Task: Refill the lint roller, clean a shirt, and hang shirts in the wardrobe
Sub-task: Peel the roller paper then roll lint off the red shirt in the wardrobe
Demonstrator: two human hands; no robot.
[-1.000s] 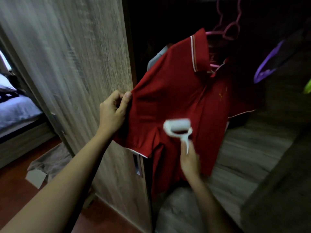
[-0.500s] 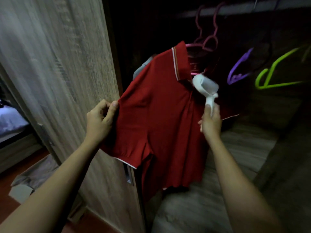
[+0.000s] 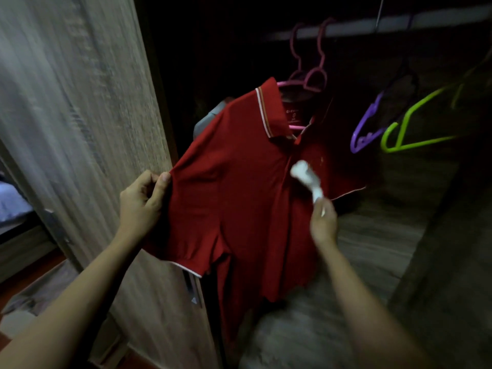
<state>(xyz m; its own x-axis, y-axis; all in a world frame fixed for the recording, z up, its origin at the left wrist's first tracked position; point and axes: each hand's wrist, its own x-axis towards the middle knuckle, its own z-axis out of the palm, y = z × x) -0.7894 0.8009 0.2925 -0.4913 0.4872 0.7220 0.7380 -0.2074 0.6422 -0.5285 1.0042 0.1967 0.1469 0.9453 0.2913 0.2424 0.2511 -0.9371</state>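
Observation:
A red polo shirt point(image 3: 239, 198) with a white-striped collar hangs on a pink hanger point(image 3: 310, 78) from the wardrobe rail point(image 3: 399, 22). My left hand point(image 3: 141, 201) pinches the shirt's left sleeve and pulls it taut. My right hand point(image 3: 323, 222) grips the handle of a white lint roller point(image 3: 306, 177), whose head lies against the shirt's chest just below the collar opening. The roller is blurred by motion.
The open wooden wardrobe door point(image 3: 87, 129) stands at the left, right behind my left hand. A purple hanger point(image 3: 364, 129) and a green hanger point(image 3: 407, 129) hang bare at the right. A grey garment point(image 3: 207, 118) peeks out behind the shirt. A bed point(image 3: 13, 206) shows at far left.
The roller went up from the shirt's lower front to the collar, then came back down to the chest. My left hand has kept its hold on the sleeve.

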